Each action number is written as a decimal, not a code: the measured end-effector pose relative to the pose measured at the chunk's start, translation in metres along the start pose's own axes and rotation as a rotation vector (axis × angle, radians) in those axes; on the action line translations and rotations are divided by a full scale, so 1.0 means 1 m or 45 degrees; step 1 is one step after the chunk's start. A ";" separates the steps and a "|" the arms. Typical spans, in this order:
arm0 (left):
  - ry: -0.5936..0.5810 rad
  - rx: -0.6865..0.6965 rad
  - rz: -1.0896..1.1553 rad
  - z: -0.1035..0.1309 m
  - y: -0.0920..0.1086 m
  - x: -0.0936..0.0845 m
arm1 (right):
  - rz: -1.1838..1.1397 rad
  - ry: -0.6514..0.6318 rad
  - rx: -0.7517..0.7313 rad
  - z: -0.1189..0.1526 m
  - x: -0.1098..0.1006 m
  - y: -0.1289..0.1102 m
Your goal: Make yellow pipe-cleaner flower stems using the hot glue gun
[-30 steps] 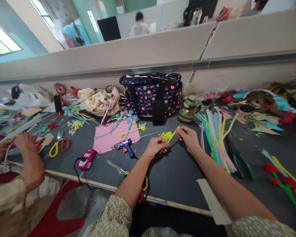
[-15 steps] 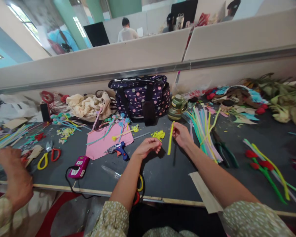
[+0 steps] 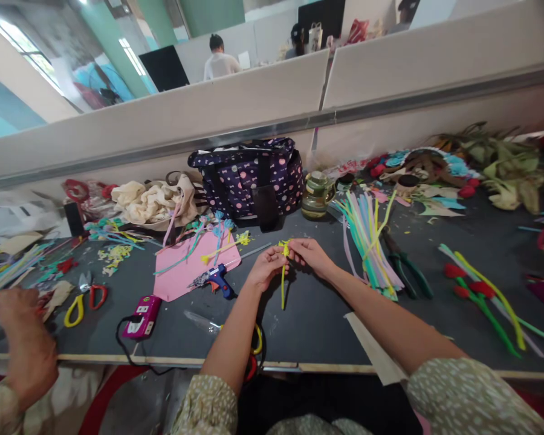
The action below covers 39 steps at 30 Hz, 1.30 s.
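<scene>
A yellow fuzzy strip (image 3: 283, 289) hangs down between my two hands near the middle of the dark table. The fingers of my left hand (image 3: 267, 269) are closed on its upper part. My right hand (image 3: 309, 254) pinches at the strip's top end, close against the left fingertips. Small yellow pieces show behind the fingertips, partly hidden by them. A blue glue gun (image 3: 217, 279) lies to the left on a pink sheet (image 3: 170, 266). Right of my hands is a bundle of pastel strips (image 3: 367, 248).
Green-handled pliers (image 3: 410, 266) lie beside the bundle, with red and green fuzzy stems (image 3: 485, 302) farther right. A polka-dot bag (image 3: 247, 181) and a jar (image 3: 316, 194) stand behind. Scissors (image 3: 85, 299) and a magenta power box (image 3: 142, 315) lie left, near another person's hand (image 3: 20, 320).
My right hand has moved left with the yellow strip and met my left hand, which has closed on it. The view has shifted slightly.
</scene>
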<state>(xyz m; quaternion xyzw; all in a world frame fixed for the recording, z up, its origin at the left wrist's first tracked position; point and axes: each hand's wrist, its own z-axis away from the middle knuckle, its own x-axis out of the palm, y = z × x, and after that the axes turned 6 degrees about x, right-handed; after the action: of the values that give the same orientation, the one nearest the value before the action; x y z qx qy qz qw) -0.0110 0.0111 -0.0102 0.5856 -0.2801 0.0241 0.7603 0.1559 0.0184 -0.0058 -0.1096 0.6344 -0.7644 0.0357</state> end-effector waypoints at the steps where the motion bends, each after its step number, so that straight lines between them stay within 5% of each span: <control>1: 0.002 0.000 0.000 0.000 0.000 -0.001 | -0.012 0.029 0.003 -0.001 -0.001 0.000; 11: 0.043 -0.018 -0.021 -0.001 0.000 0.000 | 0.120 -0.067 -0.086 0.001 -0.001 0.000; 16: 0.033 -0.025 -0.014 0.000 0.001 0.001 | 0.155 -0.033 -0.144 0.001 0.000 0.001; 23: 0.061 -0.009 0.028 -0.001 0.002 -0.001 | 0.041 0.129 0.020 -0.001 -0.001 0.000; 39: 0.051 -0.046 -0.089 0.000 0.000 0.004 | 0.091 -0.008 -0.049 0.000 0.000 0.003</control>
<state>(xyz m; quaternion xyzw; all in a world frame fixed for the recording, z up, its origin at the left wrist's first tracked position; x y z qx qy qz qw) -0.0075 0.0096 -0.0088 0.5804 -0.2446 0.0042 0.7767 0.1560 0.0180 -0.0089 -0.0900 0.6524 -0.7499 0.0629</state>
